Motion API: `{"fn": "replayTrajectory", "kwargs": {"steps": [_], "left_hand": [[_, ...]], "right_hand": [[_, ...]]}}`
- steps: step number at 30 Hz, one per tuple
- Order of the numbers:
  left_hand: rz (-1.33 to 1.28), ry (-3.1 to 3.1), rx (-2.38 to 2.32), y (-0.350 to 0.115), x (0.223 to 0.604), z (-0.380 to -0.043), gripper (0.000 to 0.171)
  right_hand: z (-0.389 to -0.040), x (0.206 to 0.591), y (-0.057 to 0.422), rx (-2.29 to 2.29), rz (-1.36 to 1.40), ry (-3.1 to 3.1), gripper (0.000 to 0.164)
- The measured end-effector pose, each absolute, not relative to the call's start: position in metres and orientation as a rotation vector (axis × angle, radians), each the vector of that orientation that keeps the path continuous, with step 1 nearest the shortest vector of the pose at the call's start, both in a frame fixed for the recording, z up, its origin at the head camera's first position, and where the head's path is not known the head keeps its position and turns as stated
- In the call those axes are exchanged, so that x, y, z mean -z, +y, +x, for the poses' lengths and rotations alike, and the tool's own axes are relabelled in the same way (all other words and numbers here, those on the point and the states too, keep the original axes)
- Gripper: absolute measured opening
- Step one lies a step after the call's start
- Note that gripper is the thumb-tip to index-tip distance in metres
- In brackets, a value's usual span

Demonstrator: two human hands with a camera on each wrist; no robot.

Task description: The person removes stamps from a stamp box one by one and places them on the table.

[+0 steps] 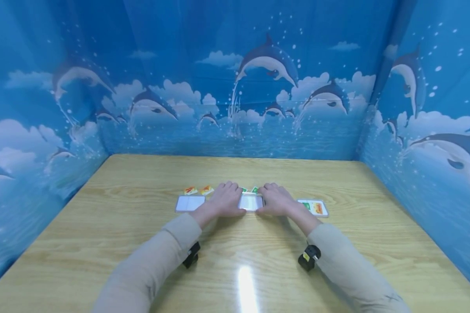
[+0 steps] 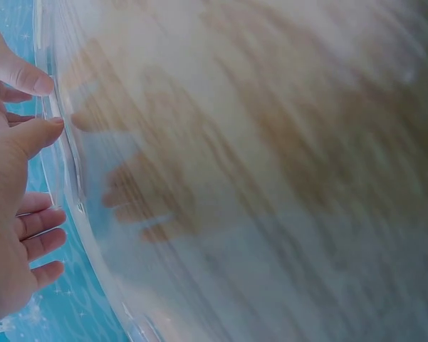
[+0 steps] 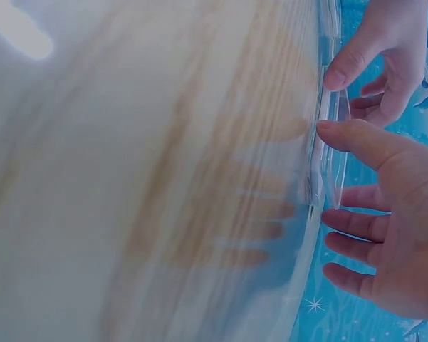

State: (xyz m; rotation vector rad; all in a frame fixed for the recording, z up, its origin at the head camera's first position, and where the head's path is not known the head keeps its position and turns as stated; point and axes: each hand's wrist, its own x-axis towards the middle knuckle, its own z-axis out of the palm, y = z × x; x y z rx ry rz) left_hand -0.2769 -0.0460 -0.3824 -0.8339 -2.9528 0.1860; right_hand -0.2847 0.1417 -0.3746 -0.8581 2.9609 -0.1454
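A shallow clear plastic case (image 1: 251, 202) lies mid-table between the two hands. My left hand (image 1: 228, 201) holds its left end, thumb at the near edge and fingers reaching over to the far side. At the right end my right hand (image 1: 275, 201) grips it the same way. Both thumbs meet the case edge (image 3: 317, 149) in the right wrist view, where a thin clear plate stands out at an angle. Two small green cards (image 1: 255, 189) peek out behind the case, partly hidden by the fingers.
Left of the hands lies a white flat case (image 1: 190, 203), with two red-and-yellow cards (image 1: 206, 190) behind it. To the right is another flat case (image 1: 313, 208) showing a green and an orange card. A dolphin-print curtain (image 1: 235, 130) borders the wooden table (image 1: 149, 174).
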Motion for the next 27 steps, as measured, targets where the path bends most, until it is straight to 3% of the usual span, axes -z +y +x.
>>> {"fn": "replayTrajectory", "kwargs": {"steps": [10,27], "left_hand": [[-0.856,-2.941,-0.153,-0.0491,0.3862,-0.2774,0.061],[-0.857,-3.021,-0.169,-0.0484,0.3894,-0.2803,0.067]], "right_hand": [[-0.2883,0.3766,0.1401,0.160,-0.839,2.924,0.066],[-0.2913,0.3790,0.1396,0.163,-0.805,2.871,0.067]]}}
